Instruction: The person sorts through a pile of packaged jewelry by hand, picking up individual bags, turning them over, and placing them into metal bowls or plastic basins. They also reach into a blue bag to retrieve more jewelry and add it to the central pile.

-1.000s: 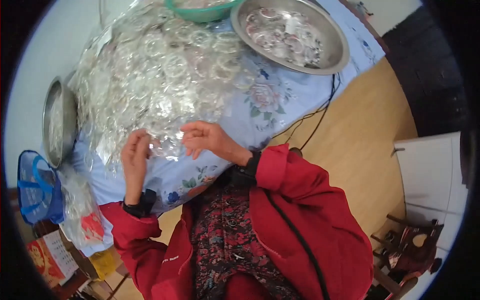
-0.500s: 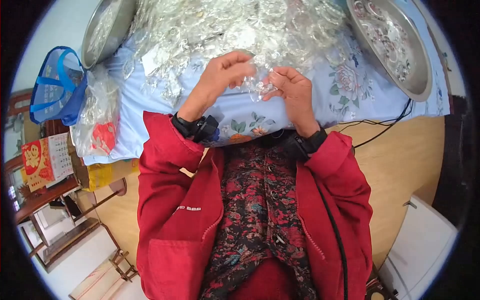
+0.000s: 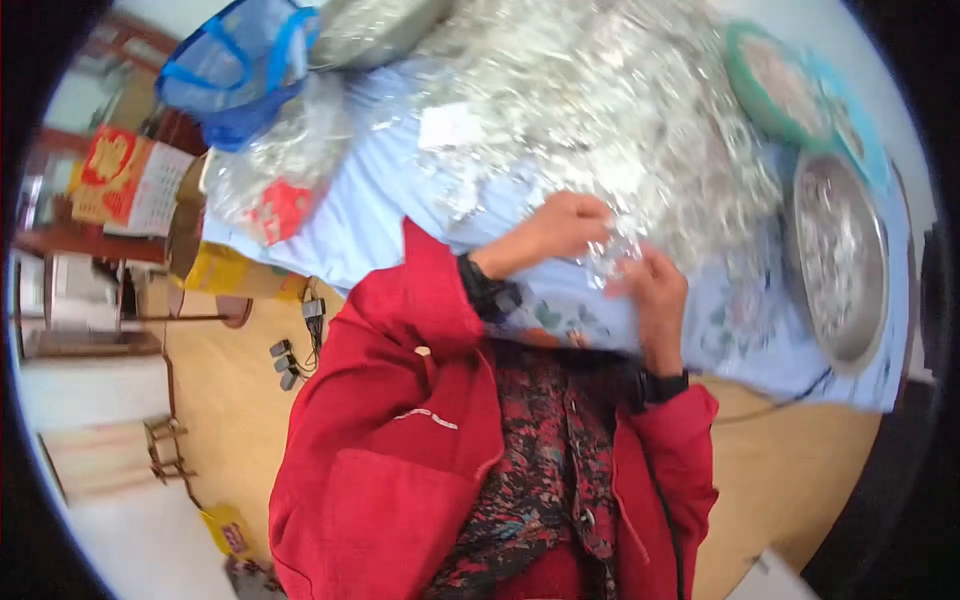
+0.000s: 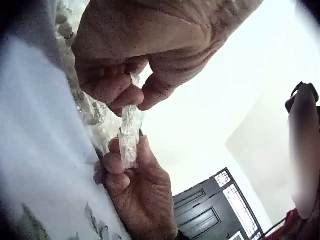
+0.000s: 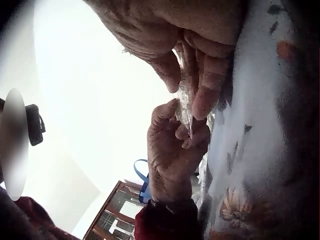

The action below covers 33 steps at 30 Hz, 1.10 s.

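Note:
Between my two hands is a small clear plastic packet [image 3: 610, 262], shiny and crinkled, with its contents blurred in the head view. My left hand [image 3: 562, 228] pinches one end of the packet [image 4: 129, 135] between thumb and fingers, as the left wrist view shows. The other end is held by the thumb and fingertips of my right hand [image 3: 655, 298]; in the right wrist view these fingers [image 5: 206, 97] lie along the packet's side. Both hands are above the table's near edge, right before a big heap of similar clear packets [image 3: 620, 110].
A floral blue cloth [image 3: 375, 220] covers the table. On the right stand a metal basin [image 3: 872, 320] and a green basin [image 3: 745, 85]; another metal bowl [image 3: 375, 35] is at the back left. A blue bag [image 3: 235, 95] and a plastic bag [image 3: 325, 140] sit left.
The head view has swung round, so the table and heap appear turned and shifted right. Both hands have come together on the packet, having been farther apart a second ago.

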Each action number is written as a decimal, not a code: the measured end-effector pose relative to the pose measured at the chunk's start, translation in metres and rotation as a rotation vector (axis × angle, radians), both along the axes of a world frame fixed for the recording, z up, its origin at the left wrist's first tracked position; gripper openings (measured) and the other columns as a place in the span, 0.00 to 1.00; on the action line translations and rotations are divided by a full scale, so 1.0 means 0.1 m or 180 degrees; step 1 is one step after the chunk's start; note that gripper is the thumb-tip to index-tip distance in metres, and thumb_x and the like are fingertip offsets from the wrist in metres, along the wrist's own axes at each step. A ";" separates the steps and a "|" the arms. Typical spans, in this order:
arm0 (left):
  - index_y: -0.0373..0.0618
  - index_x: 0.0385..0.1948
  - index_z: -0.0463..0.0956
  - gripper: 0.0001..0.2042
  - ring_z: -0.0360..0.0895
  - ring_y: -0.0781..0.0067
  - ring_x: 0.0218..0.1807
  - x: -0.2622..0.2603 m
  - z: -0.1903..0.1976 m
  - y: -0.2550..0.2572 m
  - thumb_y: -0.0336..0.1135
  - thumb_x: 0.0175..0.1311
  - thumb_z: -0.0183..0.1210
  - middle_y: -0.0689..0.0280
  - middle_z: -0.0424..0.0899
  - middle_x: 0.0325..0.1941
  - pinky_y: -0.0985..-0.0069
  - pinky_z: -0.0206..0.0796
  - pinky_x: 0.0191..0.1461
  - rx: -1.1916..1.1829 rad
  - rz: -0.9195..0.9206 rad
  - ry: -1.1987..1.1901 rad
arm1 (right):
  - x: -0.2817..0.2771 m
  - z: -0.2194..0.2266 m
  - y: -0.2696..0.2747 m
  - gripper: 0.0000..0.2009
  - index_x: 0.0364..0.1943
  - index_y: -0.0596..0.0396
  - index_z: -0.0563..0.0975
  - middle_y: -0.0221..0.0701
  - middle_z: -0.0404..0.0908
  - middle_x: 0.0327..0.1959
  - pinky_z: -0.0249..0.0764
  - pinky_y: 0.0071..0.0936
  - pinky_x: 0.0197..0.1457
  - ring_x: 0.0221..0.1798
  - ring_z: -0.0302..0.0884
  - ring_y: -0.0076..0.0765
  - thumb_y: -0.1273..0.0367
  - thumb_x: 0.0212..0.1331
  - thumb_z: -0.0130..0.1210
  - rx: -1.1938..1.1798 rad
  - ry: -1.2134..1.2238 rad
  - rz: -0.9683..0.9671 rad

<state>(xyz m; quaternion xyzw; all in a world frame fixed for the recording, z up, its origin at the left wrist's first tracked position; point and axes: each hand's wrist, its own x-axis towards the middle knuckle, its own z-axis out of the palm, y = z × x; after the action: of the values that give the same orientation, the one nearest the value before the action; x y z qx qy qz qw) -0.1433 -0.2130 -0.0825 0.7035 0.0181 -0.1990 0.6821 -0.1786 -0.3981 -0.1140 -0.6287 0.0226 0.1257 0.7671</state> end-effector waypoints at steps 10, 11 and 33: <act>0.42 0.25 0.74 0.06 0.66 0.87 0.18 -0.02 0.16 0.24 0.34 0.55 0.55 0.73 0.71 0.18 0.86 0.58 0.20 -0.0112 0.0031 -0.0345 | -0.05 0.07 0.08 0.09 0.41 0.63 0.73 0.37 0.78 0.31 0.74 0.20 0.29 0.26 0.77 0.28 0.72 0.60 0.49 0.0478 0.0015 0.0015; 0.42 0.24 0.74 0.06 0.66 0.86 0.18 -0.03 0.21 0.29 0.34 0.55 0.55 0.73 0.70 0.18 0.86 0.58 0.21 -0.0179 0.0264 -0.0296 | -0.05 0.08 0.09 0.10 0.42 0.64 0.73 0.37 0.78 0.31 0.74 0.20 0.29 0.27 0.77 0.28 0.71 0.61 0.49 0.0634 0.0033 -0.0052; 0.42 0.38 0.75 0.10 0.76 0.74 0.37 0.74 0.59 2.25 0.33 0.57 0.56 0.64 0.80 0.34 0.78 0.67 0.43 0.0955 0.1401 -0.1455 | -0.06 0.07 0.08 0.10 0.44 0.64 0.72 0.37 0.79 0.31 0.74 0.19 0.30 0.27 0.77 0.27 0.72 0.62 0.48 0.0312 0.0033 0.0034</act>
<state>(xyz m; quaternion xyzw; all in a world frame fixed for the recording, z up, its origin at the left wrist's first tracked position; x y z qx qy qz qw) -0.0694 0.0118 -0.0238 0.8015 0.0451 0.1204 0.5840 -0.1847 -0.3901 -0.1065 -0.5898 0.0171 0.1340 0.7962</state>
